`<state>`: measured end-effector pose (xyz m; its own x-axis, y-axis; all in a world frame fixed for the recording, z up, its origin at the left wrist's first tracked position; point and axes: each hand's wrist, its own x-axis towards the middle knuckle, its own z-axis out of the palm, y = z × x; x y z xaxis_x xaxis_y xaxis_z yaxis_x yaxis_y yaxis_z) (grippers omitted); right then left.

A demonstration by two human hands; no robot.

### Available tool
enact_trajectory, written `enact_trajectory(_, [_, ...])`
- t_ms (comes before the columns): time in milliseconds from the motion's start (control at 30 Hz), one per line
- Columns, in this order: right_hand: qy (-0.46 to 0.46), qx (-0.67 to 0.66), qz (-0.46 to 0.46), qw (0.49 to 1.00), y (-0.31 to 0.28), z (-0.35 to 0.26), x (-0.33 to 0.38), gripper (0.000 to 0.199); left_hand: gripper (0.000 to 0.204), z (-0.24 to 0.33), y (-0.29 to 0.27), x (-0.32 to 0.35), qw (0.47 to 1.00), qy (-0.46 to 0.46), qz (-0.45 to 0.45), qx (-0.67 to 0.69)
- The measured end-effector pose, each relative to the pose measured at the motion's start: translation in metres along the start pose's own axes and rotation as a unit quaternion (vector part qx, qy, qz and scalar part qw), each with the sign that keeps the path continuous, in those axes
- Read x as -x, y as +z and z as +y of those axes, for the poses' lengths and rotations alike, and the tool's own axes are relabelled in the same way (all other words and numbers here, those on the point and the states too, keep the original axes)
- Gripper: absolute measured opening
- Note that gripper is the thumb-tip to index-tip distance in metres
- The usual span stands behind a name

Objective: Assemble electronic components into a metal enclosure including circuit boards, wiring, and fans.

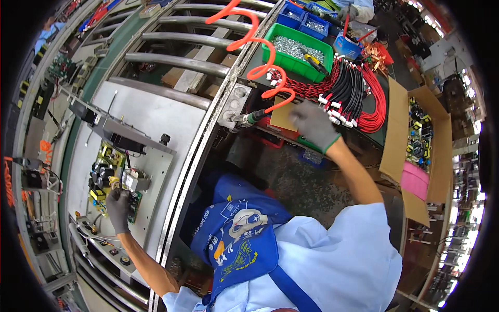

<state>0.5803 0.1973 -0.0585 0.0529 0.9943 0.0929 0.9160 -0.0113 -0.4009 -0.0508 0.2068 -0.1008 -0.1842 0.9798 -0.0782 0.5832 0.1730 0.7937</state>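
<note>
My left hand (118,210), in a grey glove, is at the near edge of a circuit board (106,171) crowded with capacitors and yellow parts. Its fingertips are drawn together at a small yellow part; what they pinch is too small to make out. The board lies on a metal chassis plate (158,171), beside a silvery transformer (136,180). My right hand (316,125), gloved too, is smeared by motion between a power screwdriver (249,118) on a coiled orange hose and bundled black cables (351,91). Whether its fingers hold anything does not show.
A green bin (296,62) of screws has yellow-handled pliers (314,63) on it. Blue bins (314,25) stand beyond, near another person's gloved hand (349,12). Red cables (375,106) lie alongside. At right, an open carton (397,130) holds circuit boards. Metal rollers (176,61) run along the line.
</note>
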Motion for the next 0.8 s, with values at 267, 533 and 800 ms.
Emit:
enact_trajectory(267, [-0.003,0.131,0.103,0.986,0.016,0.087,-0.092,0.016,0.041,0.052,0.039,0.070,0.957,0.013,0.210,-0.199])
enact_trajectory(533, [-0.145,0.123,0.359,0.914,-0.012,0.078,-0.059,0.010,0.027,0.141,0.126,0.123,0.983,0.125,0.135,0.028])
enact_trajectory(800, [-0.187,0.028,0.265,0.945,-0.012,0.023,0.044,0.023,0.045,0.245,0.236,0.134,0.923,0.209,-0.249,0.208])
